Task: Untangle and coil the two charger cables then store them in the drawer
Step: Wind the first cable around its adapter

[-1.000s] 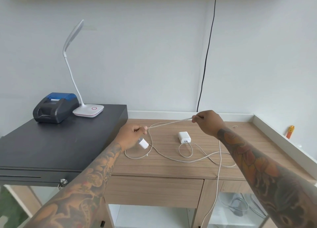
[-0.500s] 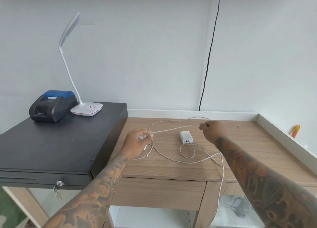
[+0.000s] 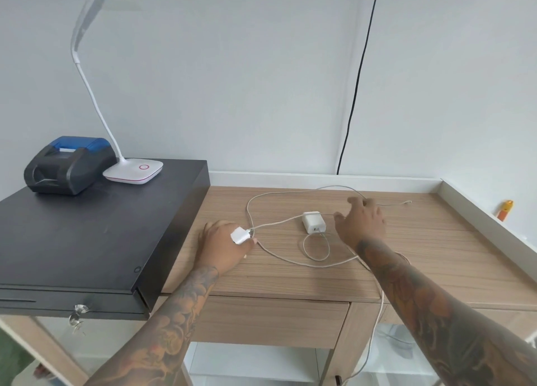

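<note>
Two white charger cables (image 3: 293, 259) lie tangled in loops on the wooden desk (image 3: 436, 249). My left hand (image 3: 222, 247) rests low at the desk's left and holds a small white plug (image 3: 240, 235) between thumb and forefinger, with its cable running off to the right. A larger white adapter (image 3: 313, 221) sits mid-desk beside a small cable loop. My right hand (image 3: 363, 225) hovers just right of that adapter with fingers spread, gripping nothing. One cable end (image 3: 406, 202) lies at the back right. Another strand (image 3: 377, 313) hangs over the front edge. The drawer (image 3: 270, 321) under the desk is closed.
A black cash drawer (image 3: 101, 234) stands left of the desk, carrying a receipt printer (image 3: 66, 164) and a white desk lamp (image 3: 133, 170). A black wire (image 3: 357, 80) runs down the wall. A white raised rim (image 3: 479, 211) borders the desk, with an orange object (image 3: 505, 209) beyond it.
Both hands have dropped toward the desk. My right hand has let go of the stretched cable and spread its fingers. The taut strand now sags onto the desk.
</note>
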